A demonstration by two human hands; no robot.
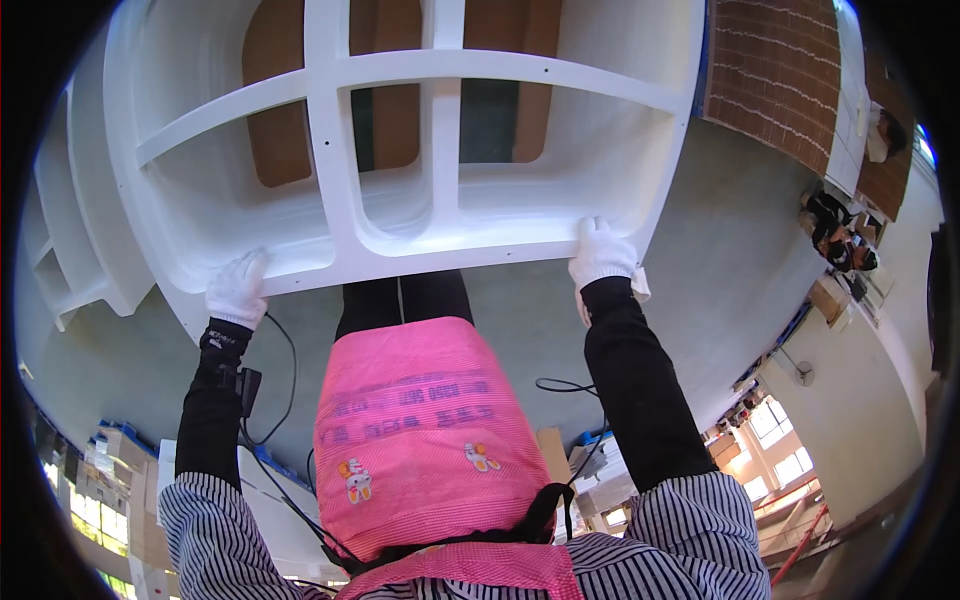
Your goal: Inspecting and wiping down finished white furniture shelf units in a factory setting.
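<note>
A large white moulded panel with a ribbed grid (400,150) is held up in front of the body, above the grey floor (720,260). Its near edge is gripped at two points: the left hand (237,290), in a white glove, is closed over the lower left corner; the right hand (602,253), also gloved, is closed over the lower right corner. For a steady carry, both grips are best kept level and wide apart, so that the panel is not twisted. A pink apron (420,430) is worn below.
</note>
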